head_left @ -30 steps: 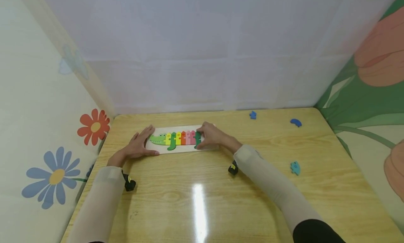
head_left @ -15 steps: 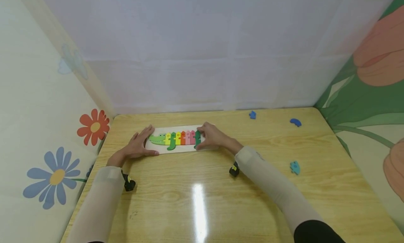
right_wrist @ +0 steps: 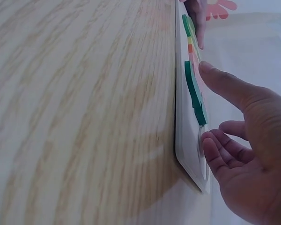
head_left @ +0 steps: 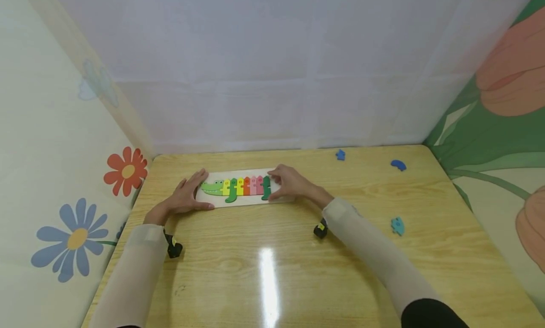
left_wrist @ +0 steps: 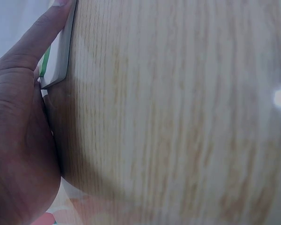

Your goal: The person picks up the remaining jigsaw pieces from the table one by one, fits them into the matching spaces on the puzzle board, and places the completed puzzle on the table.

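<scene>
A white wooden puzzle board [head_left: 251,201] lies on the table, bearing a crocodile made of colourful pieces. My left hand [head_left: 184,195] holds its left end, thumb along the near edge [left_wrist: 61,61] and fingers at the far corner. At the body's right end sits a dark green leg piece [head_left: 266,188], also seen in the right wrist view as a green piece [right_wrist: 195,91] on the board. My right hand [head_left: 293,183] hovers over the board's right end, thumb and fingers apart beside that piece, holding nothing. It hides part of the board's right end.
Loose puzzle pieces lie to the right: a small blue piece [head_left: 340,155] near the back edge, a dark blue curved piece [head_left: 398,165], and a light blue piece [head_left: 398,226] nearer. A white cloth [head_left: 272,82] hangs behind the wooden table [head_left: 221,271].
My right hand has let go of the dark green leg piece and shifted slightly to the right. The left hand has stayed at the board's left end.
</scene>
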